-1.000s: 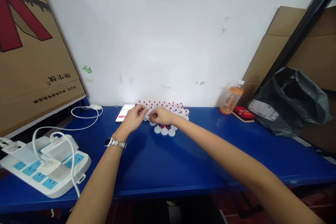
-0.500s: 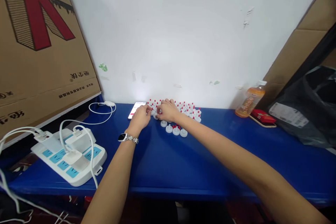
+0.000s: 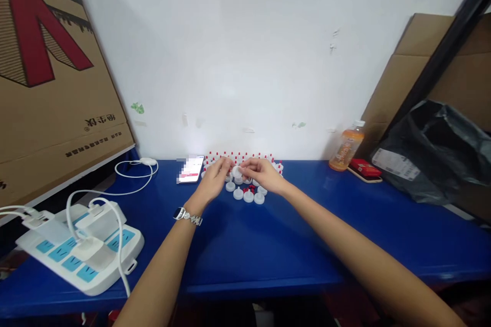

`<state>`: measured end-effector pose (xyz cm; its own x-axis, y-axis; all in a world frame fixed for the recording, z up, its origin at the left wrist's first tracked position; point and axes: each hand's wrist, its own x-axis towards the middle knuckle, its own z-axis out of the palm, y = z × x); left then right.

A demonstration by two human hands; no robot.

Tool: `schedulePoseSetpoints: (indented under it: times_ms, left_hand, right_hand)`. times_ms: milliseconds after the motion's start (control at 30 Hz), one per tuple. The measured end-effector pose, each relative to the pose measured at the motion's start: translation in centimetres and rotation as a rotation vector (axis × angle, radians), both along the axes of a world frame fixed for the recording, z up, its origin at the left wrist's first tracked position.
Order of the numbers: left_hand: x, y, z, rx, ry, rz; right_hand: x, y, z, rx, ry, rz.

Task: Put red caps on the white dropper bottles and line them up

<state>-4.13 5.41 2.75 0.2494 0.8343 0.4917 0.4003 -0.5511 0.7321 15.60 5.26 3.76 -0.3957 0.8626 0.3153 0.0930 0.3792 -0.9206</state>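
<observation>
Between my hands a white round cap with a spout (image 3: 237, 171) is raised and tilted. My right hand (image 3: 264, 173) pinches it at the edge with thumb and forefinger. My left hand (image 3: 215, 180) is closed close beside it, thumb against forefinger; whatever sits in those fingers is too small to make out. Behind both hands stand many white caps with red tips (image 3: 279, 167), partly hidden by the fingers. In front lie several white caps without tips (image 3: 248, 196), and a small heap of loose red tips (image 3: 251, 189) lies among them.
Left of the caps lies a lit phone (image 3: 192, 169). A white power strip (image 3: 92, 286) with cables is at the table's left, below a large carton (image 3: 95, 97). At right are an orange drink bottle (image 3: 347, 148), a red box (image 3: 365, 167) and a dark plastic bag (image 3: 429, 153).
My right hand has drawn back from the red-tipped caps and now holds up a white cap. My left hand has come beside it. The whole view has shifted slightly.
</observation>
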Motion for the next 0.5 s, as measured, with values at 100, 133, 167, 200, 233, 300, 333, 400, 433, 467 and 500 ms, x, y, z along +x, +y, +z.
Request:
schedulePoseSetpoints:
  times_ms: [100,133,167,200,233,300,333,400,433,467,500]
  left_hand:
    - [2.1,-1.1,-0.3,-0.027,-0.073,-0.14]
    - [2.8,-1.2,-0.5,-0.047,-0.115,-0.175]
    - [3.3,-1.3,-0.8,-0.071,-0.165,-0.203]
    - [3.8,-1.3,-1.0,-0.1,-0.218,-0.229]
    - [4.2,-1.2,-1.1,-0.127,-0.268,-0.249]
    - [4.9,-1.1,-1.3,-0.15,-0.341,-0.263]
    - [5.1,-1.1,-1.3,-0.134,-0.349,-0.254]
    - [5.3,-1.4,-1.0,-0.051,-0.28,-0.201]
    - [5.3,-1.6,-0.8,0.003,-0.205,-0.174]
    - [5.3,-1.9,-0.6,0.053,-0.11,-0.153]
    - [5.3,-2.1,-0.3,0.097,-0.014,-0.141]
  right_hand:
    - [1.9,-1.4,-0.6,-0.058,0.119,-0.017]
    - [2.5,-1.6,-0.8,-0.064,0.151,-0.027]
    - [2.9,-1.8,-1.0,-0.068,0.184,-0.038]
    - [3.3,-1.9,-1.2,-0.075,0.215,-0.044]
    - [3.6,-2.0,-1.4,-0.086,0.243,-0.046]
    - [4.0,-2.3,-1.6,-0.116,0.3,-0.036]
    - [4.1,-2.4,-1.7,-0.14,0.327,-0.015]
    - [4.1,-2.8,-1.7,-0.194,0.375,0.041]
    - [4.1,-2.9,-1.6,-0.214,0.392,0.056]
    - [4.0,-3.1,-1.6,-0.225,0.4,0.057]
    - [3.9,-3.2,-1.6,-0.228,0.398,0.043]
